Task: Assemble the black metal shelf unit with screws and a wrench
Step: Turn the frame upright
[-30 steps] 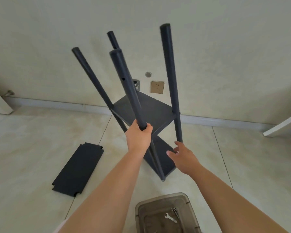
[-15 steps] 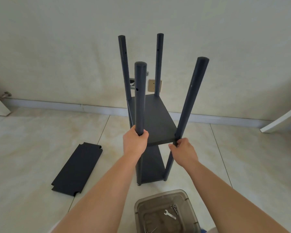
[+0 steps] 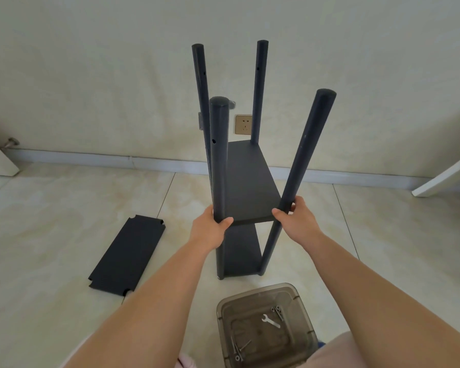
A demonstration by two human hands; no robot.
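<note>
Right now your left hand point(image 3: 210, 229) grips the near-left post point(image 3: 218, 166) of the shelf unit point(image 3: 246, 181), and your right hand point(image 3: 296, 221) wraps the near-right post point(image 3: 300, 171), both at the middle shelf. The unit stands on the floor point(image 3: 51, 208), between the wall socket point(image 3: 243, 124) and the bin point(image 3: 266, 325). It looks stiff, smooth and top-heavy, so hold it low on the posts. Nearer you than the unit, the clear bin holds a wrench point(image 3: 271, 321) and screws point(image 3: 277, 311). Left of the unit lies a loose shelf panel point(image 3: 126, 254).
</note>
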